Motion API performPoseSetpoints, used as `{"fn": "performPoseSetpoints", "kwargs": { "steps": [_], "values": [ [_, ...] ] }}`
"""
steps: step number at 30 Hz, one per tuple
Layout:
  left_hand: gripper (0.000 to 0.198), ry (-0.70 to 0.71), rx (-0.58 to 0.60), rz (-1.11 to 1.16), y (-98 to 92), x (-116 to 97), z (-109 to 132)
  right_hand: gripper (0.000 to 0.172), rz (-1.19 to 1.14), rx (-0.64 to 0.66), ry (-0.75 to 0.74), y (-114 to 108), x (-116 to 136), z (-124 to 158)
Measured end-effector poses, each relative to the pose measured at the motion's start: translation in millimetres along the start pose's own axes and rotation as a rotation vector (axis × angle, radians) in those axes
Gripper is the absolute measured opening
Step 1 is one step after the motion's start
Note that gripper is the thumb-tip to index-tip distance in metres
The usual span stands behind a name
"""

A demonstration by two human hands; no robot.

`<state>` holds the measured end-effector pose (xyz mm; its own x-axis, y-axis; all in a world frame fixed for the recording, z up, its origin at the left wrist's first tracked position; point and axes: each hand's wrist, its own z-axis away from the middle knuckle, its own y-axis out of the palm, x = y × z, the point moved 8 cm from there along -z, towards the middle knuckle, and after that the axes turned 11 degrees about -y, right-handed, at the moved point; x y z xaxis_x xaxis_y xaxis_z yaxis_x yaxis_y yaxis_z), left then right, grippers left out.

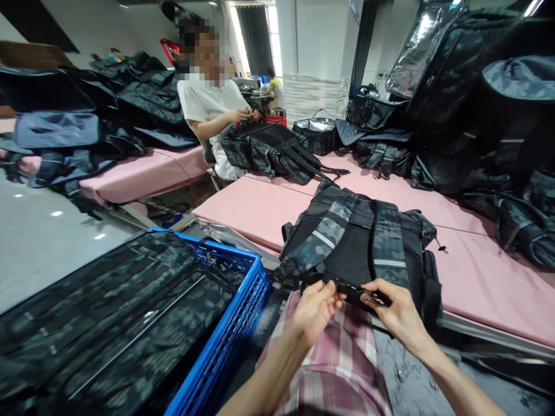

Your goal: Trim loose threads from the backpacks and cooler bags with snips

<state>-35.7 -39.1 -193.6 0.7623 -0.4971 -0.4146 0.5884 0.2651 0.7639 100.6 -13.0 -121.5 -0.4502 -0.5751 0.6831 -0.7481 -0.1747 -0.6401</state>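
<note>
A dark camouflage backpack [351,231] lies on the pink-covered table in front of me, its shoulder straps and mesh back panel facing up. At the edge nearest me, my left hand [318,303] pinches a black strap [349,289] of the backpack. Close by on the right, my right hand [392,306] has its fingers closed on the same strap. A small dark part, perhaps a buckle, sits between the two hands; its shape is too small to make out. The near edge of the backpack overhangs my lap.
To my left stands a blue plastic crate [255,277] holding camouflage bags. Across the pink table [477,277] a person in a white shirt [212,104] handles another backpack [277,150]. More bags [468,104] are piled at the right and on a second table [143,173] at the left.
</note>
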Motion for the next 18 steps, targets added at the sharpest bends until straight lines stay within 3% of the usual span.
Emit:
{"fn": "performPoseSetpoints", "kwargs": {
  "steps": [3,9,14,18],
  "values": [
    [0.038,0.011,0.012,-0.028,-2.1,0.3,-0.1,0.012,-0.002,0.007,0.010,1.4,0.5,-1.2],
    [0.032,0.090,0.012,-0.117,1.5,1.9,-4.0,0.013,0.025,0.084,-0.020,8.6,2.5,-2.2],
    [0.033,0.045,0.030,0.032,4.2,14.8,-13.4,0.012,0.064,-0.034,-0.032,8.8,-1.3,0.0],
    [0.029,-0.002,0.018,0.213,-15.0,15.3,-10.8,0.019,0.136,0.022,-0.183,18.6,6.9,2.5]
  ]
}}
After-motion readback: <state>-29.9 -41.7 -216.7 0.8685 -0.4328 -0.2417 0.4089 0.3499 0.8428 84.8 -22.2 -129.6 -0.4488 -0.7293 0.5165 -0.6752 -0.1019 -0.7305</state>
